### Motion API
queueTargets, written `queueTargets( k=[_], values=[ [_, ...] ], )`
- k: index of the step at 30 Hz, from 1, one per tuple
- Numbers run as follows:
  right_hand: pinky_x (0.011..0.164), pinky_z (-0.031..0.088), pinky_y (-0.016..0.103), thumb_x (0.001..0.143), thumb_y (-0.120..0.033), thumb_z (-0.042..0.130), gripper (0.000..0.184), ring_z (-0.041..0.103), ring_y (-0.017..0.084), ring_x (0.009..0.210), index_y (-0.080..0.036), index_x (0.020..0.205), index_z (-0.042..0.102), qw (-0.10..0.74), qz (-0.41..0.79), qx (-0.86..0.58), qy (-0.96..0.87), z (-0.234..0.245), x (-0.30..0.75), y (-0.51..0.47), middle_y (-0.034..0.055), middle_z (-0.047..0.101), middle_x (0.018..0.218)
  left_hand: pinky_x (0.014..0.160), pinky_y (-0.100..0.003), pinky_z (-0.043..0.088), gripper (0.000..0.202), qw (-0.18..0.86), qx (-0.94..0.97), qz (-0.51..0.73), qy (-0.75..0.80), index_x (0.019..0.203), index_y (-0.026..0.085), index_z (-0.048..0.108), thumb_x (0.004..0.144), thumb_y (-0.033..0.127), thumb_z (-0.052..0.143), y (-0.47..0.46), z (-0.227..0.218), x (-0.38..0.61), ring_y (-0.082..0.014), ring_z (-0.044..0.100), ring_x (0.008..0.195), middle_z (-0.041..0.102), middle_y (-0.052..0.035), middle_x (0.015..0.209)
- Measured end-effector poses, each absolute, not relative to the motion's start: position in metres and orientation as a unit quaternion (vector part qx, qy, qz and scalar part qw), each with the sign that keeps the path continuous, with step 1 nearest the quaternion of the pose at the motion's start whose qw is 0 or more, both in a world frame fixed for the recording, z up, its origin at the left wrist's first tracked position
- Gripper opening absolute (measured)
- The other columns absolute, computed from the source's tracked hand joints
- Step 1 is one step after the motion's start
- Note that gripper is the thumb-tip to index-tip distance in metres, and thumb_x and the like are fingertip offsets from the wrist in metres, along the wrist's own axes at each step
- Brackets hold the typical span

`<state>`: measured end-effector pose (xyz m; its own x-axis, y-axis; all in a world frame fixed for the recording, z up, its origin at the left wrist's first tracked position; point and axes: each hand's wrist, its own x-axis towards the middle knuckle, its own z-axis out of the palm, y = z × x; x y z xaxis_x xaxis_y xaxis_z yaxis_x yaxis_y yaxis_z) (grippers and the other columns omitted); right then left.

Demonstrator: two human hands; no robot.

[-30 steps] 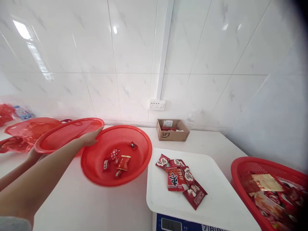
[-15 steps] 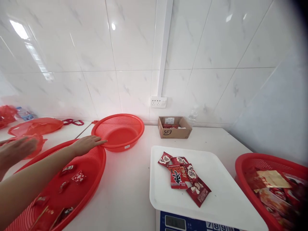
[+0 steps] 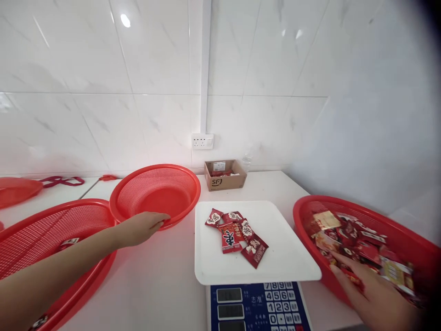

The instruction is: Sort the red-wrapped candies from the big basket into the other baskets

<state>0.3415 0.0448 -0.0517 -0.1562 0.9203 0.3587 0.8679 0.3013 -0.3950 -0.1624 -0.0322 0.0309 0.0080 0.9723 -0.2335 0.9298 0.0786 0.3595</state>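
My left hand (image 3: pixel 141 227) reaches out to the near rim of an empty red mesh basket (image 3: pixel 156 193), with its fingers curled over the rim. My right hand (image 3: pixel 372 299) lies at the front edge of a red basket (image 3: pixel 379 216) on the right, fingers stretched out onto the red and gold snack packets (image 3: pixel 358 239) that fill it. Between the hands stands a scale with a white tray (image 3: pixel 282 262). Several red packets (image 3: pixel 237 232) lie on the tray.
A large red basket (image 3: pixel 41 230) with a few packets sits at the left under my forearm, and another red basket (image 3: pixel 17 188) stands behind it. The scale's blue keypad (image 3: pixel 255 308) faces me. A small cardboard box (image 3: pixel 225 174) stands against the tiled wall, under a socket (image 3: pixel 202 141).
The view has swung right. The basket holding a few packets slid left and toward me, and the empty basket now sits beside the scale. My right hand has come into the right basket.
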Motion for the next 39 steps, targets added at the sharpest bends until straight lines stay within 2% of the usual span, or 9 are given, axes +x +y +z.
queueTargets(
  k=[5, 8, 10, 13, 16, 21, 25, 32, 39],
  values=[
    [0.101, 0.040, 0.048, 0.086, -0.049, 0.041, 0.044, 0.050, 0.028, 0.119, -0.023, 0.117, 0.058, 0.254, 0.151, -0.514, -0.806, -0.025, 0.262, 0.034, 0.0105, 0.057, 0.126, 0.100, -0.039, 0.037, 0.043, 0.160, 0.743, 0.091, 0.643, 0.130, 0.026, 0.046, 0.091, 0.039, 0.034, -0.008, 0.036, -0.108, -0.0255, 0.044, 0.124, 0.048, -0.0053, 0.138],
    [0.109, 0.031, 0.044, 0.087, -0.047, 0.043, 0.049, 0.035, 0.025, 0.132, -0.024, 0.130, 0.050, 0.174, 0.208, -0.446, -0.853, -0.017, 0.216, 0.033, 0.0077, 0.039, 0.143, 0.107, -0.037, 0.028, 0.054, 0.181, 0.786, 0.083, 0.585, 0.139, 0.028, 0.034, 0.088, 0.044, 0.044, 0.013, 0.028, -0.071, -0.0232, 0.029, 0.135, 0.031, -0.0042, 0.150],
    [0.111, 0.025, 0.043, 0.085, -0.044, 0.047, 0.055, 0.023, 0.024, 0.137, -0.024, 0.136, 0.043, 0.134, 0.219, -0.426, -0.867, -0.015, 0.196, 0.034, 0.0061, 0.029, 0.149, 0.108, -0.039, 0.027, 0.070, 0.194, 0.802, 0.074, 0.561, 0.142, 0.025, 0.028, 0.081, 0.048, 0.055, 0.027, 0.020, -0.052, -0.0268, 0.021, 0.139, 0.022, -0.0094, 0.153],
    [0.112, 0.019, 0.045, 0.083, -0.041, 0.051, 0.061, 0.012, 0.025, 0.140, -0.024, 0.140, 0.037, 0.081, 0.220, -0.424, -0.875, -0.011, 0.182, 0.038, 0.0053, 0.021, 0.152, 0.103, -0.044, 0.032, 0.079, 0.205, 0.813, 0.063, 0.542, 0.139, 0.020, 0.033, 0.073, 0.047, 0.066, 0.045, 0.011, -0.039, -0.0323, 0.029, 0.134, 0.033, -0.0170, 0.146],
    [0.112, 0.017, 0.047, 0.083, -0.038, 0.052, 0.061, 0.011, 0.026, 0.140, -0.026, 0.141, 0.035, 0.059, 0.220, -0.426, -0.876, -0.010, 0.180, 0.040, 0.0051, 0.019, 0.153, 0.095, -0.040, 0.040, 0.066, 0.207, 0.827, 0.058, 0.520, 0.131, 0.022, 0.045, 0.072, 0.043, 0.068, 0.053, 0.009, -0.037, -0.0305, 0.046, 0.121, 0.053, -0.0138, 0.130],
    [0.113, 0.013, 0.044, 0.084, -0.040, 0.051, 0.062, 0.010, 0.023, 0.141, -0.026, 0.142, 0.033, 0.064, 0.219, -0.426, -0.876, -0.016, 0.182, 0.043, 0.0033, 0.018, 0.153, 0.089, -0.033, 0.044, 0.034, 0.176, 0.827, 0.069, 0.530, 0.118, 0.024, 0.057, 0.084, 0.024, 0.052, 0.046, 0.013, -0.036, -0.0241, 0.054, 0.110, 0.063, -0.0074, 0.115],
    [0.114, 0.012, 0.044, 0.085, -0.043, 0.049, 0.059, 0.011, 0.023, 0.140, -0.025, 0.140, 0.037, 0.069, 0.218, -0.428, -0.874, -0.019, 0.184, 0.043, 0.0030, 0.019, 0.153, 0.088, -0.033, 0.044, 0.035, 0.110, 0.778, 0.106, 0.609, 0.118, 0.022, 0.056, 0.090, 0.018, 0.035, 0.041, 0.021, -0.047, -0.0228, 0.056, 0.108, 0.063, -0.0081, 0.115],
    [0.114, 0.012, 0.045, 0.086, -0.047, 0.047, 0.059, 0.011, 0.023, 0.140, -0.026, 0.140, 0.037, 0.081, 0.224, -0.420, -0.876, -0.022, 0.187, 0.043, 0.0032, 0.018, 0.153, 0.094, -0.050, 0.038, 0.039, 0.015, 0.676, 0.132, 0.725, 0.123, 0.013, 0.051, 0.089, 0.020, 0.032, 0.052, 0.041, -0.111, -0.0365, 0.040, 0.124, 0.053, -0.0182, 0.126],
    [0.113, 0.013, 0.044, 0.086, -0.047, 0.048, 0.059, 0.014, 0.024, 0.140, -0.025, 0.139, 0.039, 0.092, 0.212, -0.415, -0.880, -0.025, 0.187, 0.044, 0.0040, 0.021, 0.153, 0.100, -0.035, 0.037, 0.048, 0.138, 0.775, 0.116, 0.606, 0.127, 0.024, 0.047, 0.085, 0.048, 0.048, 0.035, 0.020, -0.050, -0.0237, 0.045, 0.123, 0.051, -0.0075, 0.132]
  ],
)
